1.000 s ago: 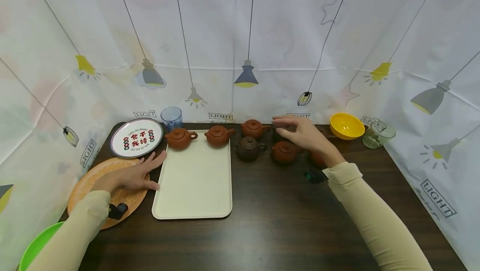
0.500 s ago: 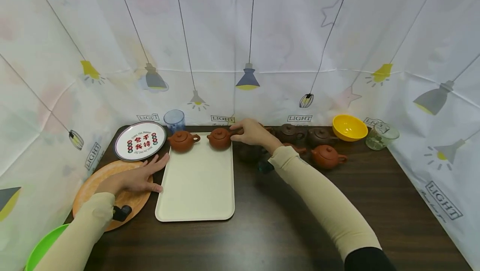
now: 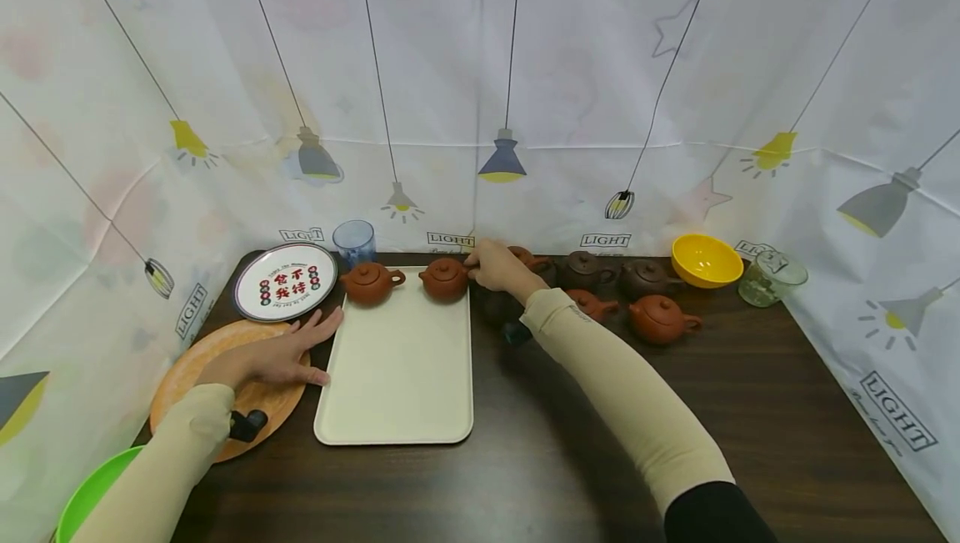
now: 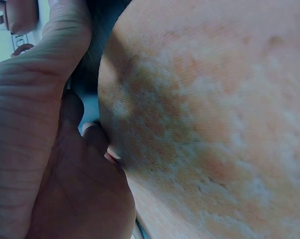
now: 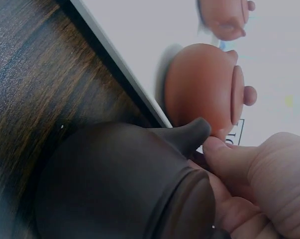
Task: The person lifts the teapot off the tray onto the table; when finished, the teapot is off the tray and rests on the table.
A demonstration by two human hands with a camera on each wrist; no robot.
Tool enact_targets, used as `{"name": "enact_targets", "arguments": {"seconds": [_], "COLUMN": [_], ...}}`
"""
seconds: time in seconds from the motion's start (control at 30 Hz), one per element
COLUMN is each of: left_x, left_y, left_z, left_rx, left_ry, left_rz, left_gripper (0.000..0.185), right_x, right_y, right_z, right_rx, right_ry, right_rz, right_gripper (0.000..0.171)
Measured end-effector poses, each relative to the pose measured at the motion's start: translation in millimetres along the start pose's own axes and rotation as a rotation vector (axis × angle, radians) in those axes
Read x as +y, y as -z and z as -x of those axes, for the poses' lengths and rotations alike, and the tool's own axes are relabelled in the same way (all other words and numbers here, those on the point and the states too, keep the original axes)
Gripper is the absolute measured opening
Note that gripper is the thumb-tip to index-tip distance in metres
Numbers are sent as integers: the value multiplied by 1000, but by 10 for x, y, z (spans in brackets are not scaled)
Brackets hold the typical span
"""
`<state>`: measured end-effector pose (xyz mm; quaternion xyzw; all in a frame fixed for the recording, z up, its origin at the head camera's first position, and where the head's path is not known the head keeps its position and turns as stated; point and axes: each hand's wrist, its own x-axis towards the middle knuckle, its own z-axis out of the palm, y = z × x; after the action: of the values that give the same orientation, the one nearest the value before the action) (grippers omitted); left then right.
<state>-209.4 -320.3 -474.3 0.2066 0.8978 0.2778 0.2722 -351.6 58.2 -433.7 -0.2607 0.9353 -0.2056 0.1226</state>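
Fingers: right hand [image 3: 495,266] pinches at the handle side of the second red teapot [image 3: 444,279]; left hand [image 3: 279,356] lies flat, fingers straight, pressing the tray's left edge.
Cream tray [image 3: 397,376]: on the dark table [image 3: 750,409], two red teapots at its far end.
Dark brown teapot [image 5: 125,184]: just off the tray's right rim, beneath the right palm.
Handling judgement: grip low, lift level, clear the dark spout; keep the tray steadied.
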Motion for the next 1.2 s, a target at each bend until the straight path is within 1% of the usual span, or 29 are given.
{"name": "enact_targets", "arguments": {"seconds": [0.17,0.33,0.47,0.57,0.63,0.7,0.8,0.9,1.03,1.1,1.2], "left_x": [6,9,2,-4,-6,-5,-13,-13,-7,-4,-2], "left_y": [2,8,2,-3,-3,2,0,5,8,6,7], "left_z": [-4,8,8,9,13,16,15,13,11,15,28], "left_rx": [2,0,-2,0,3,3,3,2,-1,-2,2], "left_ry": [9,0,-6,-8,-6,-8,-8,-15,-22,-21,-21], "left_rz": [-2,-5,-3,-5,-11,-12,-4,7,6,0,-6], "left_gripper": [111,111,111,111,112,112,112,113,113,112,112], "right_x": [-9,-33,-95,-149,-182,-208,-235,-224,-132,-61,54], "right_y": [-19,-14,82,197,276,357,453,503,444,362,211], "right_z": [-7,-10,47,157,268,412,653,920,1282,1433,1610], "right_rx": [23,54,79,108,131,140,123,109,144,164,178], "right_ry": [-27,-14,19,52,70,81,80,99,139,138,113], "right_rz": [-13,-9,-20,-32,-48,-86,-175,-194,-118,-107,-126], "right_gripper": [29,33,34,31,27,26,25,26,27,27,27]}}
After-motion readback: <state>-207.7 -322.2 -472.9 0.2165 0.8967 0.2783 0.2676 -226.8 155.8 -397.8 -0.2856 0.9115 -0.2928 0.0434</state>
